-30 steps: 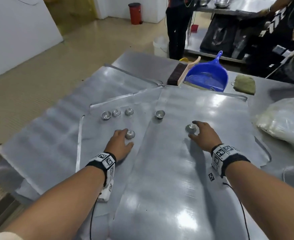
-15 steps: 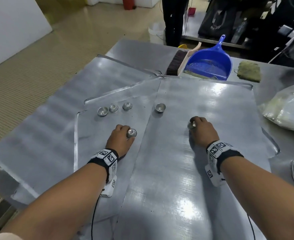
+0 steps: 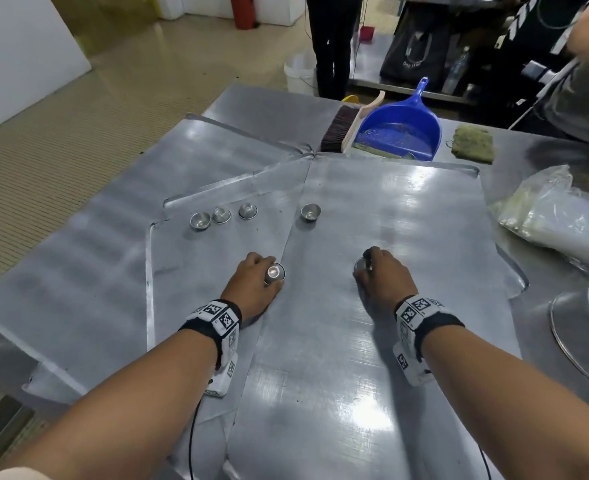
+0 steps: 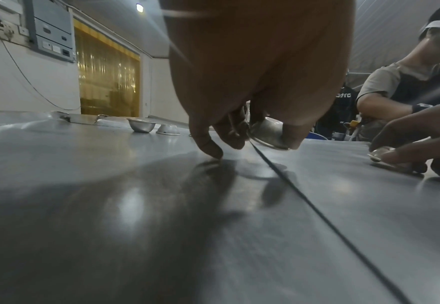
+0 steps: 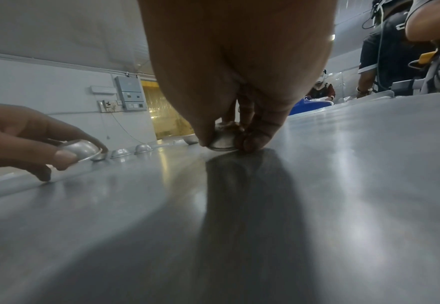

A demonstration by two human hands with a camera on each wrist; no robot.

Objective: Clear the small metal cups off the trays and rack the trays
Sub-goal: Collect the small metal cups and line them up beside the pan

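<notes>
Left hand [image 3: 251, 289] pinches tilted cup [image 3: 274, 273]; right hand [image 3: 385, 278] grips inverted cup [image 5: 222, 142].

Right hand [image 3: 383, 275] mostly hides its cup [image 3: 359, 265].

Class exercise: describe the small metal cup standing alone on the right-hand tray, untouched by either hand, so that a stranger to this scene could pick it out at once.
Start at the blue dustpan at the table's far edge and come toward the camera onto the right-hand tray. Just inside that tray's left edge sits the lone cup, mouth up. Unlike the three cups grouped on the neighbouring tray, it stands by itself, and no hand touches it.
</notes>
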